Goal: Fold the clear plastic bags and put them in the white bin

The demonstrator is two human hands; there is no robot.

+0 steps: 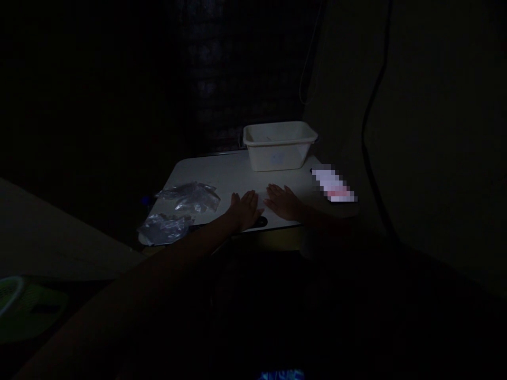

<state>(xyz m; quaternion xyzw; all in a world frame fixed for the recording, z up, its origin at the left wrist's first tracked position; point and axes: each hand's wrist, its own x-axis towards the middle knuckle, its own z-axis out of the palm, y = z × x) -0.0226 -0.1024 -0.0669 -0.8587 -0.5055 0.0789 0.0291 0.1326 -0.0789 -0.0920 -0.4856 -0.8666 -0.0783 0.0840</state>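
Observation:
In dim light, my left hand (244, 210) rests on the white tabletop (222, 168) near its front edge, fingers stretched out and nothing held. My right hand (283, 202) lies flat beside it, fingers extended toward the left, also holding nothing. A small gap separates the two hands. Behind them stands a white plastic tub (280, 153). Crumpled clear plastic bags lie left of my left hand, one farther back (198, 198) and one at the front left corner (164, 228). A dark oval slot (260, 222) shows at the table's front edge, by my left hand.
A lit, pixelated screen-like object (334, 183) lies on the table's right side. A dark cable (365, 126) hangs along the right wall. A green basket (31, 309) sits low at the left. A brick wall (222, 68) rises behind the table.

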